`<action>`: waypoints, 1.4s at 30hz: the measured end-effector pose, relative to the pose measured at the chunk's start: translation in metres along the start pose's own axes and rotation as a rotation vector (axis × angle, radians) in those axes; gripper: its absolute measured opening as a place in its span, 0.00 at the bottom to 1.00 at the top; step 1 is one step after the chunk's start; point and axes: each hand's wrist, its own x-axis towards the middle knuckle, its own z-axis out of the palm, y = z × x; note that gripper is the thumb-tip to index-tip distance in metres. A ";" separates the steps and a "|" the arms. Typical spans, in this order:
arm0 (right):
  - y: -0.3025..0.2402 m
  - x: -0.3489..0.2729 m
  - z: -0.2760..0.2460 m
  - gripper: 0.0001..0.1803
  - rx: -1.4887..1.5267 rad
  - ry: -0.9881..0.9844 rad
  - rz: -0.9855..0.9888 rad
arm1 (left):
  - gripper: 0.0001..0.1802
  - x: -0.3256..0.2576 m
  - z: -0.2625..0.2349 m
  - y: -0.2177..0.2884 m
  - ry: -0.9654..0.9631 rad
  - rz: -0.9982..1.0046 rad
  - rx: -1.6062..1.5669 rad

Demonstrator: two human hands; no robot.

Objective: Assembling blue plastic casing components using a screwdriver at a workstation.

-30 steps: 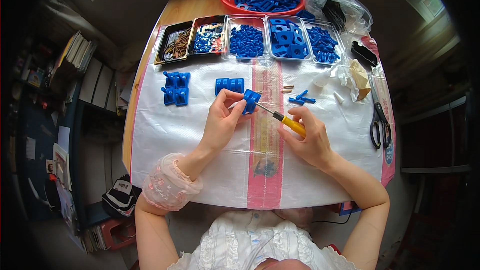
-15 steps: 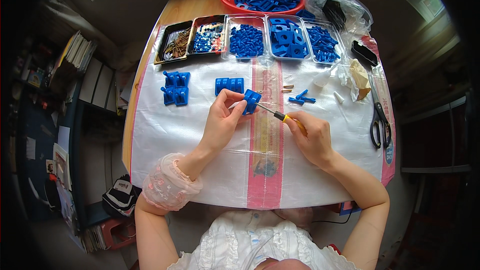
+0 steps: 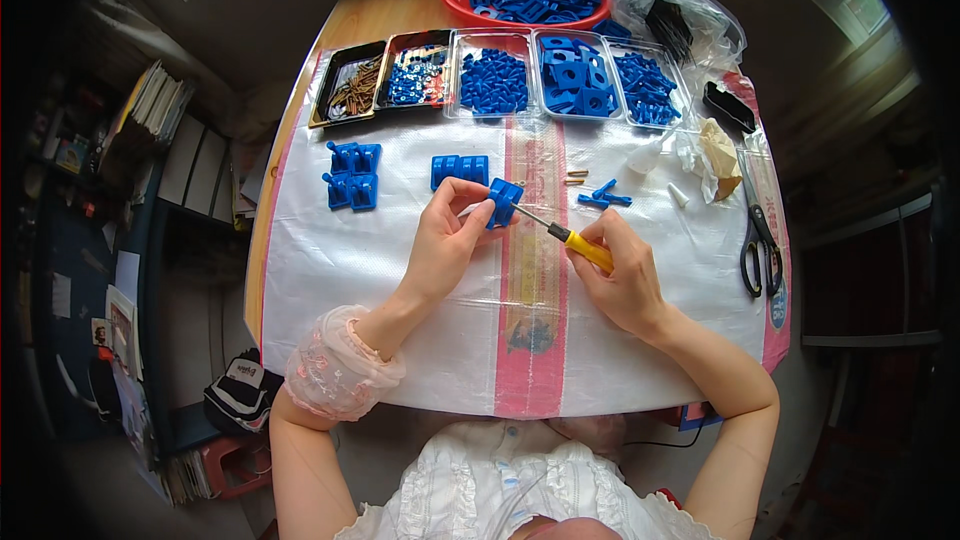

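My left hand [image 3: 445, 240] clamped the blue plastic block [image 3: 503, 202] mid-counter; my right hand [image 3: 620, 275] gripped a yellow-handled screwdriver [image 3: 566, 236] touching it. Clear rectangular trays [image 3: 570, 90] of blue parts stood far.

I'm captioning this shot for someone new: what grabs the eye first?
At the middle of the white sheet, the left hand pinches a blue plastic part while the right hand drives a yellow-handled screwdriver into it. Trays of blue pieces line the far edge.

Left hand [image 3: 445, 240] on blue plastic block [image 3: 502, 202] — right hand [image 3: 622, 275] around yellow-handled screwdriver [image 3: 570, 238].
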 end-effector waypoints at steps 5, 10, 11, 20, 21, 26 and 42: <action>-0.005 0.004 -0.003 0.09 -0.037 0.002 -0.021 | 0.08 0.000 -0.001 0.000 0.004 -0.005 -0.007; -0.004 0.004 -0.006 0.08 -0.117 -0.044 0.010 | 0.08 0.000 0.000 0.002 -0.001 -0.015 -0.002; -0.003 0.004 -0.006 0.08 -0.134 -0.056 0.015 | 0.08 -0.001 0.000 0.002 -0.001 -0.016 0.001; -0.004 0.003 -0.003 0.16 -0.103 -0.012 0.019 | 0.08 0.000 -0.001 0.000 -0.002 -0.015 -0.003; -0.003 0.002 -0.002 0.17 -0.097 -0.008 0.038 | 0.08 0.000 -0.001 0.000 -0.001 -0.015 -0.005; 0.004 0.001 0.001 0.14 -0.059 0.003 -0.001 | 0.08 0.000 -0.001 -0.001 -0.001 -0.007 0.009; 0.002 0.002 -0.002 0.14 -0.076 -0.010 -0.026 | 0.08 0.000 0.000 0.002 -0.009 -0.013 0.019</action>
